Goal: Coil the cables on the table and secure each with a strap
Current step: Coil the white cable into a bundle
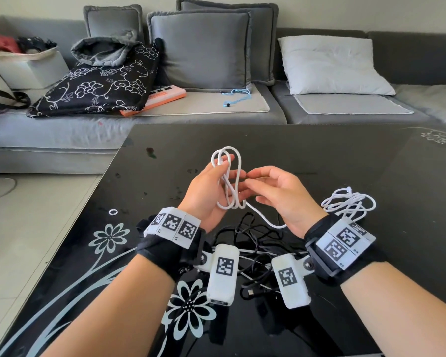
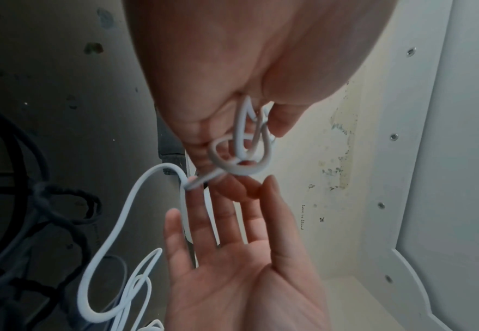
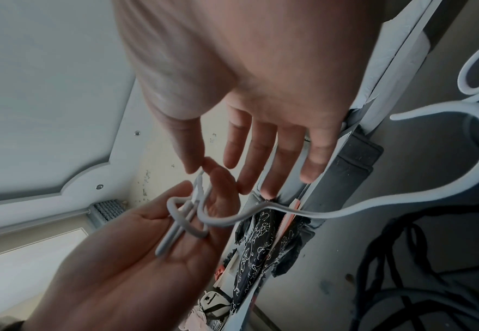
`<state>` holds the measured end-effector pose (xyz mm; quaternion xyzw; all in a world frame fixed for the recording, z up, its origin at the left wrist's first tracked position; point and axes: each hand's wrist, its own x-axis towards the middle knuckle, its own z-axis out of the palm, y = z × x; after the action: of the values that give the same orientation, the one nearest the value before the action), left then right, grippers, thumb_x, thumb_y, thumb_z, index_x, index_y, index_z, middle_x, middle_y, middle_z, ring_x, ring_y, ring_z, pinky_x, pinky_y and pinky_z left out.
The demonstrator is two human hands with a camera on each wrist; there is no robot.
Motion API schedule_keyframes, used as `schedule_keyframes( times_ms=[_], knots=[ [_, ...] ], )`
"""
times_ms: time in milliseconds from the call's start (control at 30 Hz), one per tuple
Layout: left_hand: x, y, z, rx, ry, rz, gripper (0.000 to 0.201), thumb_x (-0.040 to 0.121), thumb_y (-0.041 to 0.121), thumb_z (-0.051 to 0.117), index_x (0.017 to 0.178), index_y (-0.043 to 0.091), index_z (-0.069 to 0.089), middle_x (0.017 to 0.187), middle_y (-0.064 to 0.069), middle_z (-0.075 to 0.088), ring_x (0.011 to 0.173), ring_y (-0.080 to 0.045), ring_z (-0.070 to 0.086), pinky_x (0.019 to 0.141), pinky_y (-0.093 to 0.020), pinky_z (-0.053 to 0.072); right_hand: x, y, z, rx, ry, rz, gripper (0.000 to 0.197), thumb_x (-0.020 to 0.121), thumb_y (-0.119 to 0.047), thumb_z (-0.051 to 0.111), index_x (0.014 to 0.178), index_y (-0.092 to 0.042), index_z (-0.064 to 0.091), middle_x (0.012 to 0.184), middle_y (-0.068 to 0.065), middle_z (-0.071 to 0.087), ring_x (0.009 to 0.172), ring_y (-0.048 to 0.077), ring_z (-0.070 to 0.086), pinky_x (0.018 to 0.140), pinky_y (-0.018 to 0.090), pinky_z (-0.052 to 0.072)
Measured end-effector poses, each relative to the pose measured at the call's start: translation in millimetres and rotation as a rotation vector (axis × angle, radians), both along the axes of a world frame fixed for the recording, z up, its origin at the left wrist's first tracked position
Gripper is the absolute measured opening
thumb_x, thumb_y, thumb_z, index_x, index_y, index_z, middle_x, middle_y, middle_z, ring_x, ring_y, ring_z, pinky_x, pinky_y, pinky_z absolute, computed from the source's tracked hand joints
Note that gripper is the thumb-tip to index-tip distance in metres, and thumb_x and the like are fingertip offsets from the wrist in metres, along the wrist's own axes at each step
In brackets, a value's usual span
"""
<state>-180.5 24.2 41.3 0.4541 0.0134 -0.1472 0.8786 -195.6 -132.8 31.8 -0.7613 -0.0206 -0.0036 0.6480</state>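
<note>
My left hand (image 1: 216, 184) is raised over the black glass table (image 1: 319, 155) and grips a few long loops of white cable (image 1: 240, 161) between thumb and fingers. In the right wrist view the loops (image 3: 187, 215) lie across its fingers under the thumb. My right hand (image 1: 263, 186) is beside the coil with its fingers straight, and the cable's free strand (image 3: 303, 215) drapes over a fingertip. That strand (image 1: 265, 220) runs down under the right wrist to a loose white heap (image 1: 350, 202) on the table. A tangle of black cables (image 1: 255, 235) lies below both wrists.
A small white ring (image 1: 113, 212) lies on the table to the left. A grey sofa (image 1: 216, 109) with cushions, a patterned black bag and an orange keyboard stands behind the table. Tiled floor (image 1: 23, 228) shows past the table's left edge.
</note>
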Motion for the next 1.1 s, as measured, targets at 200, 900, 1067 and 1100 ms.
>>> schedule_keyframes(
  times_ms=[200, 900, 1067, 1100],
  knots=[
    [4.2, 1.4, -4.3, 0.053, 0.025, -0.006, 0.034, 0.103, 0.026, 0.049, 0.126, 0.006, 0.062, 0.082, -0.002, 0.055, 0.064, -0.015, 0.055, 0.068, -0.033, 0.052, -3.0, 5.3, 0.0, -0.032, 0.033, 0.04, 0.021, 0.087, -0.029, 0.073, 0.104, -0.016, 0.07, 0.101, 0.004, 0.077, 0.104, 0.019, 0.07, 0.098, 0.043, 0.05],
    [-8.6, -6.4, 10.6, -0.101, 0.002, -0.004, 0.03, 0.103, 0.039, 0.047, 0.091, 0.012, 0.05, 0.062, -0.004, 0.053, 0.056, -0.021, 0.059, 0.056, -0.033, 0.056, 0.9, 5.6, -11.6, -0.193, 0.058, 0.121, 0.033, 0.079, 0.009, 0.058, 0.1, -0.013, 0.072, 0.114, 0.006, 0.074, 0.113, 0.016, 0.065, 0.104, 0.037, 0.047],
    [-11.7, -5.5, 20.1, -0.197, 0.037, -0.091, 0.033, 0.102, 0.046, 0.045, 0.091, 0.015, 0.051, 0.062, 0.001, 0.049, 0.05, -0.015, 0.057, 0.052, -0.028, 0.054, 1.9, 6.3, -15.2, -0.153, 0.052, 0.154, 0.02, 0.082, -0.002, 0.072, 0.089, -0.02, 0.074, 0.112, -0.006, 0.074, 0.116, 0.009, 0.063, 0.101, 0.027, 0.043],
    [-12.7, -5.9, 21.7, -0.211, 0.038, -0.105, 0.033, 0.101, 0.046, 0.045, 0.091, 0.015, 0.051, 0.062, 0.001, 0.048, 0.049, -0.014, 0.056, 0.051, -0.028, 0.054, 2.0, 6.2, -16.0, -0.164, 0.048, 0.16, 0.018, 0.083, -0.003, 0.071, 0.092, -0.018, 0.075, 0.109, -0.006, 0.075, 0.113, 0.008, 0.064, 0.1, 0.026, 0.044]
  ],
)
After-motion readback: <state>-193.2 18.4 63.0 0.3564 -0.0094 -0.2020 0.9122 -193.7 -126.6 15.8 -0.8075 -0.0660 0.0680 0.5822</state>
